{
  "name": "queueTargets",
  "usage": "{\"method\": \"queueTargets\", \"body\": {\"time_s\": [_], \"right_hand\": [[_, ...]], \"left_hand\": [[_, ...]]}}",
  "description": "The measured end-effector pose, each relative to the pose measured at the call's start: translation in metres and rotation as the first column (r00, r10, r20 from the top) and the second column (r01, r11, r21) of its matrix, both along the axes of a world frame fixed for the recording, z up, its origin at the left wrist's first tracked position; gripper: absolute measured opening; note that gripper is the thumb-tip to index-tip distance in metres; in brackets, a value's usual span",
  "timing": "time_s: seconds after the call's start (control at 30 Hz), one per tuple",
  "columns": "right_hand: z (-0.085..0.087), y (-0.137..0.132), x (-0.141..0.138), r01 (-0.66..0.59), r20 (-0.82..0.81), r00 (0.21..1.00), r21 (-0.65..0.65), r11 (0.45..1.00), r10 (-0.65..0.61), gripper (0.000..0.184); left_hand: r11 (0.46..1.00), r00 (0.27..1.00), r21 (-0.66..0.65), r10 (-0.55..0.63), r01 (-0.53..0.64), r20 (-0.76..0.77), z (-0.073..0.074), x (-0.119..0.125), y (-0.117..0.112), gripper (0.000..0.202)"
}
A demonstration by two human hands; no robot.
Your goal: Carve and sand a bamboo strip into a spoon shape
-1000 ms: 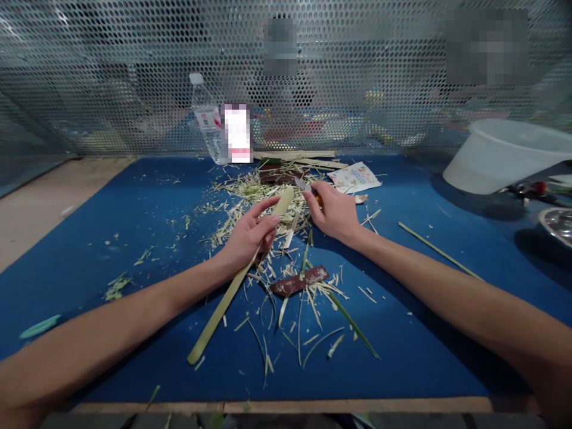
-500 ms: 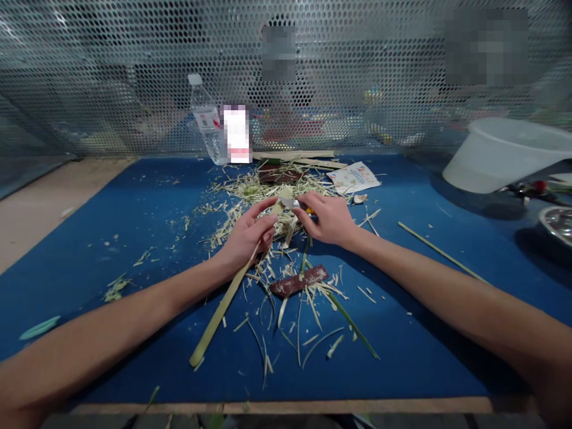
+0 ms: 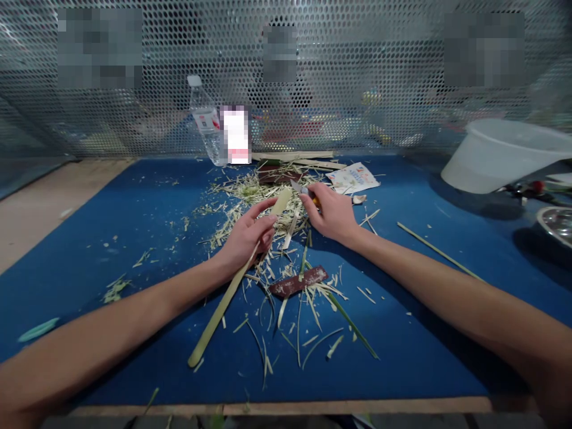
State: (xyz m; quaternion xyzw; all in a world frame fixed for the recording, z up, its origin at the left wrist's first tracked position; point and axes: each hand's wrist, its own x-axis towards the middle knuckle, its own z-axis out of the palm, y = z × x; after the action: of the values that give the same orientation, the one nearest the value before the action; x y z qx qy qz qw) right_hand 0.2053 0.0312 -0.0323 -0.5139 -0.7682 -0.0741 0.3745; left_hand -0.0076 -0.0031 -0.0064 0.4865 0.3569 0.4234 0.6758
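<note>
My left hand (image 3: 251,231) is closed around a long, flat bamboo strip (image 3: 221,313). One end of the strip shows pale beyond my fingers, and its rounded other end reaches toward the front of the mat. To the right, my right hand (image 3: 328,210) grips a utility knife (image 3: 304,189) with yellow on its handle. The blade points up and left, apart from the strip's pale end. Beneath and behind both hands lies a heap of shavings (image 3: 250,190). Nearer to me, a dark red-brown piece (image 3: 298,282), possibly sandpaper, rests among loose slivers.
A blue mat (image 3: 147,351) covers the table. At the back stand a water bottle (image 3: 206,122) and a phone (image 3: 236,134) against perforated metal. A printed packet (image 3: 354,178) lies behind my right hand. At right are a white plastic tub (image 3: 496,158) and a metal bowl (image 3: 558,223).
My right hand has moved the knife slightly up and right, so the blade has come away from the strip's end. My left hand keeps its hold in nearly the same place.
</note>
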Motion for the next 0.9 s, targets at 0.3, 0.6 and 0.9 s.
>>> {"method": "queueTargets", "body": {"time_s": [0.3, 0.6, 0.9], "right_hand": [[-0.0012, -0.0024, 0.0003, -0.201, 0.109, 0.974, 0.011, 0.979, 0.199, 0.038], [-0.0026, -0.003, 0.0007, -0.257, 0.162, 0.955, 0.024, 0.966, 0.25, 0.035], [-0.0018, -0.0025, -0.0031, -0.082, 0.146, 0.987, 0.056, 0.995, 0.073, 0.039]], "left_hand": [[1.0, 0.999, -0.029, -0.006, 0.007, 0.035, -0.0006, 0.0006, 0.0011, 0.05], [0.999, 0.999, -0.035, -0.015, 0.017, 0.044, 0.0009, 0.0009, 0.0, 0.047], [0.999, 0.999, -0.029, -0.018, 0.019, 0.045, -0.0022, 0.0007, 0.0016, 0.046]]}}
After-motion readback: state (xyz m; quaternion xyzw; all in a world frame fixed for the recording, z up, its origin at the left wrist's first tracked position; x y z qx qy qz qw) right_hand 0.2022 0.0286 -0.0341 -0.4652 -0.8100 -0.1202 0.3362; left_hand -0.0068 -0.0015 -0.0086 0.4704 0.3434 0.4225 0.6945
